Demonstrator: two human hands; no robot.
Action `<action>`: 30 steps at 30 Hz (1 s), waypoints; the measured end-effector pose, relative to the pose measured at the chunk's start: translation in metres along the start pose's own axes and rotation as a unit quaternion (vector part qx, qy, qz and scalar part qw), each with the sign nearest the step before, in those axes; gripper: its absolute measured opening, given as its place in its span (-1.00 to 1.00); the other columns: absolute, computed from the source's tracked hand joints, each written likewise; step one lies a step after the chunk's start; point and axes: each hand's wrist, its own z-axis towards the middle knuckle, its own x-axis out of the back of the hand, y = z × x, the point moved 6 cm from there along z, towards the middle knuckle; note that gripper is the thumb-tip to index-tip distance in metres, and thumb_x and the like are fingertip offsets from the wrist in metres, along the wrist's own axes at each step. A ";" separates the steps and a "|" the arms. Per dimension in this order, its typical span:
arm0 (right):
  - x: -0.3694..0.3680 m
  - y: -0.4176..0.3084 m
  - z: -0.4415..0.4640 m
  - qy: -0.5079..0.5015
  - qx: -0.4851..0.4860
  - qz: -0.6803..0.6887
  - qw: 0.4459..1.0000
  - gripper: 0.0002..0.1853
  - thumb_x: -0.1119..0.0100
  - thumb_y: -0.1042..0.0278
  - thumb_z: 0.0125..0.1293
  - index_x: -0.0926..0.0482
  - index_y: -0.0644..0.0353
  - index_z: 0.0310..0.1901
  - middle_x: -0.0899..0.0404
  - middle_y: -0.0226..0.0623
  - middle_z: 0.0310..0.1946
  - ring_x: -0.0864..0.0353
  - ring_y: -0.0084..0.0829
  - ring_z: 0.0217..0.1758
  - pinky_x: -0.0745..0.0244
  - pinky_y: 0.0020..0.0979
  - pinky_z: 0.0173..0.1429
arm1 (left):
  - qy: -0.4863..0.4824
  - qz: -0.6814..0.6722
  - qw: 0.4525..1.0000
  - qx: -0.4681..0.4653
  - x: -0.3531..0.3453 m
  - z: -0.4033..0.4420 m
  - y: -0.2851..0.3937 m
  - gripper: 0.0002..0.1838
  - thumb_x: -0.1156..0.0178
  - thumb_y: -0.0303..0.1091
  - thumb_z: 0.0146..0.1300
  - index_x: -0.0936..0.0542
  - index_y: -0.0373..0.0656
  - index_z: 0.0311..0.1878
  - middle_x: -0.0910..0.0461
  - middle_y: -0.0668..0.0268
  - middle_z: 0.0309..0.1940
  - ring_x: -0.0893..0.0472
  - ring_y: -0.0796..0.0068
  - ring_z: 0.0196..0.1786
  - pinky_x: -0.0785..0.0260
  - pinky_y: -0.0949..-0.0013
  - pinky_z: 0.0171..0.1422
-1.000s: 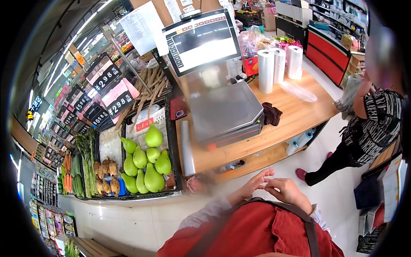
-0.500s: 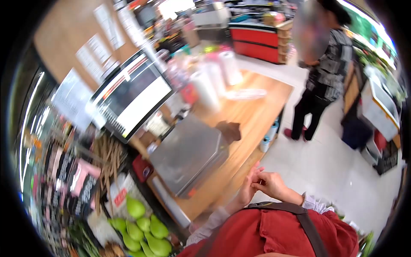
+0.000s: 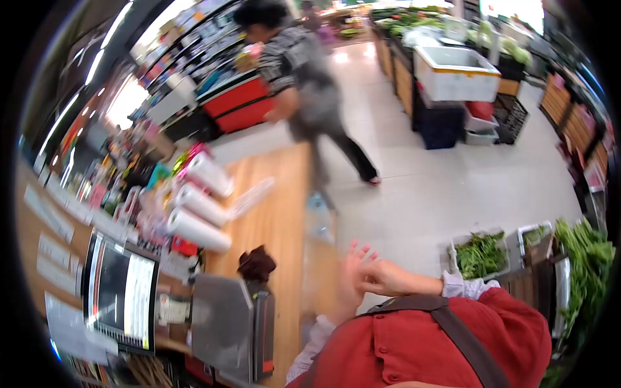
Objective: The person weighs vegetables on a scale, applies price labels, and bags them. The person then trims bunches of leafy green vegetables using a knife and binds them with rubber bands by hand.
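In front of my red top, my left hand [image 3: 351, 279] is held up with its fingers stretched out, a little smeared by motion. Against its palm side, my right hand [image 3: 383, 278] has its fingers curled in; whatever they may pinch is hidden. Both hands are above the floor, just right of the wooden counter [image 3: 284, 194]. Nearest on that counter is a grey metal-topped scale [image 3: 222, 317], with a crumpled dark brown cloth [image 3: 257, 263] beyond it.
White plastic-bag rolls [image 3: 199, 229] lie along the counter beside a monitor [image 3: 119, 291]. A person in a patterned shirt [image 3: 301, 64] walks beyond it. To the right stand a basket of leafy greens [image 3: 480, 255] and a white foam box [image 3: 456, 71] by vegetable stands.
My view has swung to the right, bringing the baskets of greens into sight. The other person now walks behind the counter's far end. My hands stay together.
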 end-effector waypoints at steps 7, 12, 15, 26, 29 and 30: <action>0.062 0.110 -0.019 0.085 0.059 0.058 0.993 -0.75 -0.14 0.28 0.22 -0.48 0.20 -0.13 -0.54 -0.11 -0.26 -0.53 -0.19 -0.29 -0.43 -0.25 -0.18 | -0.008 -0.132 0.987 0.087 -0.049 0.096 -0.051 -0.06 0.32 0.49 0.20 -0.03 -0.05 0.44 -0.23 0.08 0.30 -0.30 0.10 0.29 -0.07 0.05 0.39; 0.173 0.087 -0.058 0.095 -0.068 -0.051 0.992 -0.82 -0.10 0.29 0.18 -0.50 0.18 -0.25 -0.56 -0.17 -0.49 -0.55 -0.16 -0.44 -0.42 -0.22 -0.34 | -0.037 -0.020 0.995 0.095 -0.135 0.146 -0.088 -0.09 0.30 0.48 0.20 -0.10 -0.07 0.38 -0.26 0.02 0.23 -0.30 0.01 0.28 -0.08 0.02 0.39; 0.209 0.103 -0.091 0.163 -0.081 -0.066 0.981 -0.85 -0.12 0.31 0.15 -0.51 0.19 -0.32 -0.55 -0.20 -0.55 -0.54 -0.19 -0.52 -0.41 -0.26 -0.41 | -0.073 0.012 0.987 0.143 -0.176 0.167 -0.120 -0.08 0.29 0.49 0.19 -0.09 -0.08 0.38 -0.29 0.04 0.22 -0.31 0.04 0.27 -0.10 0.05 0.39; 0.292 0.137 -0.138 0.338 -0.151 -0.035 0.928 -0.88 -0.16 0.38 0.09 -0.48 0.21 -0.49 -0.52 -0.26 -0.63 -0.53 -0.32 -0.58 -0.38 -0.35 -0.46 | -0.200 0.031 0.939 0.277 -0.246 0.244 -0.193 -0.11 0.32 0.47 0.21 -0.10 -0.07 0.38 -0.30 0.09 0.21 -0.31 0.11 0.28 -0.10 0.10 0.38; 0.308 0.160 -0.131 0.371 -0.168 -0.031 0.913 -0.85 -0.17 0.37 0.09 -0.45 0.21 -0.52 -0.51 -0.28 -0.64 -0.51 -0.34 -0.59 -0.37 -0.36 -0.46 | -0.213 0.026 0.929 0.300 -0.247 0.274 -0.203 -0.12 0.35 0.46 0.22 -0.11 -0.07 0.38 -0.31 0.09 0.21 -0.31 0.11 0.28 -0.10 0.09 0.38; 0.315 0.166 -0.128 0.371 -0.188 -0.027 0.909 -0.84 -0.17 0.36 0.10 -0.45 0.21 -0.52 -0.51 -0.29 -0.64 -0.51 -0.36 -0.59 -0.37 -0.36 -0.46 | -0.225 0.035 0.924 0.309 -0.249 0.285 -0.205 -0.12 0.35 0.45 0.23 -0.11 -0.07 0.37 -0.31 0.09 0.20 -0.31 0.11 0.28 -0.11 0.09 0.38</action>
